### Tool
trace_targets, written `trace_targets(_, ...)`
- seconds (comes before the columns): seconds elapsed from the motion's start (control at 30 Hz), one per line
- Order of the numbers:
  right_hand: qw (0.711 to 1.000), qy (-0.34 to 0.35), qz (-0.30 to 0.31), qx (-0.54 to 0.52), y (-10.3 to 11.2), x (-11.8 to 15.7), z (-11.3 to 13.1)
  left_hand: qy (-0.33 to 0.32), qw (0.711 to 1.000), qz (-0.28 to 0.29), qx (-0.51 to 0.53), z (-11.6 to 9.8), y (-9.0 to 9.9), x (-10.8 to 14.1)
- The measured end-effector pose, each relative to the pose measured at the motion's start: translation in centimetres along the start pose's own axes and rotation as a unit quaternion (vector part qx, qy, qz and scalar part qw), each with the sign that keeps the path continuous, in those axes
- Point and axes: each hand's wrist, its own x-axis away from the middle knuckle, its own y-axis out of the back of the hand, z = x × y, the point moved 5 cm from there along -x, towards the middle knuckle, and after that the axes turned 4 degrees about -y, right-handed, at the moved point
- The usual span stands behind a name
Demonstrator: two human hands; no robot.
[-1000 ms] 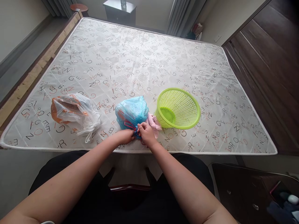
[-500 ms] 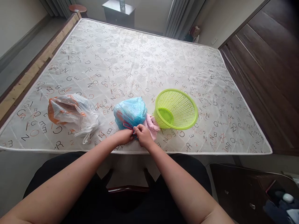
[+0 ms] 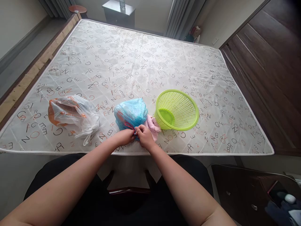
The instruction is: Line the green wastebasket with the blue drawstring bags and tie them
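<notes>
A full blue plastic bag [image 3: 130,111] lies on the mattress with its gathered neck toward me. A red drawstring [image 3: 129,126] shows at the neck. My left hand [image 3: 127,137] and my right hand [image 3: 145,135] meet there, both closed on the gathered bag neck and its string. The fingertips partly hide what they pinch. A pink cloth [image 3: 153,126] lies just beyond my right hand, against the bag. Right of it a green plastic basket [image 3: 177,125] leans tilted, its mouth facing me and nothing visible inside.
To the left rests a knotted white and orange plastic bag [image 3: 77,114]. The letter-printed mattress [image 3: 141,69] has its front edge close to my legs. A dark wooden headboard [image 3: 263,72] rises at the right; a low dark cabinet [image 3: 240,191] with small items stands at lower right.
My hands stay at the bag's neck, with only slight finger movement around the string. The bags, cloth and basket keep their places.
</notes>
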Motion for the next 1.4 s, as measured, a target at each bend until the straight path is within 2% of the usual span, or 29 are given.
trace_targets(0.9,1.000,-0.011,0.022,0.000,-0.34,0.11,0.20,0.000,1.000,0.016,0.011,-0.58,0.37,0.28)
trace_targets(1.4,0.996,-0.048,0.056,0.041,-0.98,0.32,-0.28,0.000,0.998,0.054,0.012,-0.42,-0.59,0.41)
